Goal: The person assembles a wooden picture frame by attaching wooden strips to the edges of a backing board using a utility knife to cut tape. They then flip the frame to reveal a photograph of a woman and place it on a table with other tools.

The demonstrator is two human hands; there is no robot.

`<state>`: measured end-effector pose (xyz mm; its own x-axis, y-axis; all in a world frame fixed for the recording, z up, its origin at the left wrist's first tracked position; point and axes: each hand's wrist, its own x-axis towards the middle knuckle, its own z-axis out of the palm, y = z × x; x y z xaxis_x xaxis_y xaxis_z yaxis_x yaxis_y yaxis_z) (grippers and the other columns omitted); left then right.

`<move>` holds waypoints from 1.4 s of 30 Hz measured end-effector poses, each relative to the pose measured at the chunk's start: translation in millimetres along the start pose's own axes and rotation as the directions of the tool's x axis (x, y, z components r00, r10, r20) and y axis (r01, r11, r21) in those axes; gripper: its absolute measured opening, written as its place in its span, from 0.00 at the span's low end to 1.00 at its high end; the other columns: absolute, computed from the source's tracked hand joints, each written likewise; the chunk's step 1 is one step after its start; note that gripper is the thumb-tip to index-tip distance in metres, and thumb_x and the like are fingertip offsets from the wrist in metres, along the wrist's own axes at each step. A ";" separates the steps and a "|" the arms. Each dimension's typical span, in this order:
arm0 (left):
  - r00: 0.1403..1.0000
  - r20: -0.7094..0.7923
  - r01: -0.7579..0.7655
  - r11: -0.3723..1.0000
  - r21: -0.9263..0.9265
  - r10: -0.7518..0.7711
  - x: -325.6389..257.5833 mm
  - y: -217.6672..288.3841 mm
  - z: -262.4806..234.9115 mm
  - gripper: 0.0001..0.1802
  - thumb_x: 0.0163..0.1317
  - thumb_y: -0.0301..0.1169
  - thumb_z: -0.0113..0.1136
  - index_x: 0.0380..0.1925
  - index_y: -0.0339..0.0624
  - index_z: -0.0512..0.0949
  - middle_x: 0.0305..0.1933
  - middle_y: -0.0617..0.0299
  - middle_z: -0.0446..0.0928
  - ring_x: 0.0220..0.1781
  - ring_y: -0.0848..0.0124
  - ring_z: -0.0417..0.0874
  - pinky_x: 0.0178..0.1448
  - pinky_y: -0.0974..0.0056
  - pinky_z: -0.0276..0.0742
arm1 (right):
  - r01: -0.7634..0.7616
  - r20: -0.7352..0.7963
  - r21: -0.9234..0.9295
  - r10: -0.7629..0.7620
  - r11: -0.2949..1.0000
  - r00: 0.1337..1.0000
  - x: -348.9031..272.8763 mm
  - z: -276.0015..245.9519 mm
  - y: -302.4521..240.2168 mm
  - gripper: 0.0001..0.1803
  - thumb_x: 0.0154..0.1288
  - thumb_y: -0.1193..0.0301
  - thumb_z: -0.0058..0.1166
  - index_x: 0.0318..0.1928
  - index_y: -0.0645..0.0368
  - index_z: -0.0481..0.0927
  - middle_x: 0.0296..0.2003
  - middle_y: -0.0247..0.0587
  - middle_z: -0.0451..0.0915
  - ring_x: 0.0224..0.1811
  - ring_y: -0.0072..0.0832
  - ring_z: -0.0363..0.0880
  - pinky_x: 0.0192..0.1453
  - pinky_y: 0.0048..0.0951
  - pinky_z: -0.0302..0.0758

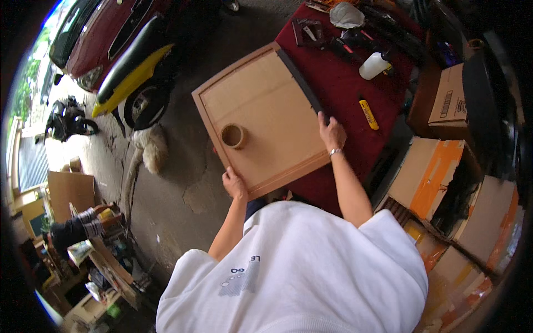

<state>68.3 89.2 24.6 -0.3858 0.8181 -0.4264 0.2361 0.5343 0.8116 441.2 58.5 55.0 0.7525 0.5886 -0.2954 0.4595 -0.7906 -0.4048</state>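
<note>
In front of me is a framed wooden panel (266,111), light brown with a raised reddish-brown rim and a dark strip on its far right edge. My left hand (235,183) grips its near left corner, fingers wrapped over the rim. On the right side, my right hand (332,134) holds the edge near the end of the dark strip. A roll of brown tape (234,136) rests on the panel, closer to my left hand. Under the panel's right part is a table with dark red cloth (344,83); the left part juts out over the floor.
On the cloth are a yellow utility knife (368,115), a white bottle (374,66) and a crumpled white bag (347,15). Taped cardboard boxes (427,175) are stacked at right. Across the floor stand a yellow-and-black motorcycle (136,77) and wood scraps (111,266). A shaggy, pale bundle (152,150) lies nearby.
</note>
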 end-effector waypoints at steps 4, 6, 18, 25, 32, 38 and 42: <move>0.980 0.071 -0.194 0.977 0.091 0.188 46.3 1.7 -58.4 0.22 0.76 0.46 0.51 0.41 0.33 0.79 0.36 0.60 0.79 0.38 0.69 0.75 0.46 0.62 0.73 | -0.177 -0.091 0.170 0.194 0.969 0.977 -83.5 37.2 4.0 0.46 0.72 0.32 0.32 0.48 0.66 0.83 0.46 0.64 0.84 0.48 0.55 0.85 0.49 0.51 0.80; 0.961 0.181 -0.225 0.972 0.061 0.211 70.9 9.4 -76.2 0.22 0.76 0.45 0.51 0.40 0.34 0.78 0.35 0.60 0.78 0.38 0.69 0.75 0.46 0.62 0.73 | -0.294 -0.012 0.262 0.308 0.919 0.951 -129.3 36.9 3.4 0.49 0.72 0.31 0.31 0.54 0.68 0.82 0.50 0.65 0.83 0.51 0.56 0.84 0.53 0.50 0.80; 0.522 0.684 -0.810 0.548 0.209 0.510 174.1 97.9 -2.1 0.19 0.71 0.39 0.56 0.49 0.31 0.80 0.49 0.42 0.80 0.52 0.46 0.80 0.58 0.52 0.75 | -0.593 -0.093 0.588 0.774 0.550 0.626 -242.7 149.2 1.1 0.48 0.73 0.34 0.36 0.56 0.74 0.75 0.57 0.72 0.77 0.60 0.60 0.76 0.64 0.51 0.71; 0.396 0.867 -0.888 0.369 0.276 0.304 193.7 129.2 12.7 0.19 0.65 0.32 0.56 0.51 0.32 0.80 0.53 0.39 0.78 0.58 0.44 0.78 0.63 0.50 0.75 | -0.502 -0.383 0.330 0.600 0.799 0.702 -241.9 146.6 -6.3 0.30 0.73 0.49 0.53 0.57 0.66 0.67 0.48 0.71 0.70 0.46 0.65 0.77 0.53 0.55 0.77; -0.331 0.739 -0.934 -0.313 -0.170 0.587 167.8 186.5 51.1 0.14 0.68 0.28 0.55 0.51 0.38 0.82 0.70 0.48 0.69 0.67 0.49 0.73 0.73 0.46 0.67 | -0.529 -0.423 0.144 0.535 0.836 0.731 -253.0 88.2 -13.2 0.26 0.70 0.53 0.58 0.53 0.62 0.70 0.49 0.60 0.73 0.47 0.54 0.80 0.48 0.49 0.81; -0.514 0.857 -0.847 -0.180 -0.501 0.032 123.7 234.5 92.0 0.10 0.66 0.29 0.62 0.43 0.36 0.84 0.56 0.56 0.82 0.62 0.59 0.77 0.71 0.49 0.65 | 0.042 -0.390 0.298 0.081 0.954 0.917 -256.5 60.1 -65.4 0.17 0.70 0.63 0.60 0.51 0.62 0.77 0.47 0.53 0.79 0.52 0.51 0.79 0.58 0.45 0.75; -0.117 0.985 -0.622 0.783 0.030 -0.131 84.2 211.4 54.1 0.14 0.65 0.35 0.70 0.43 0.36 0.83 0.45 0.62 0.84 0.47 0.69 0.83 0.57 0.57 0.76 | 0.366 -0.485 0.343 -0.171 0.865 0.858 -254.3 42.9 -145.8 0.26 0.66 0.64 0.66 0.61 0.58 0.76 0.66 0.51 0.68 0.70 0.46 0.67 0.72 0.45 0.69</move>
<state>133.9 282.5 138.7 0.8923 0.0440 -0.4493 0.4515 -0.0842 0.8883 162.6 31.3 152.0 0.7957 0.5581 0.2352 0.5111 -0.4104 -0.7553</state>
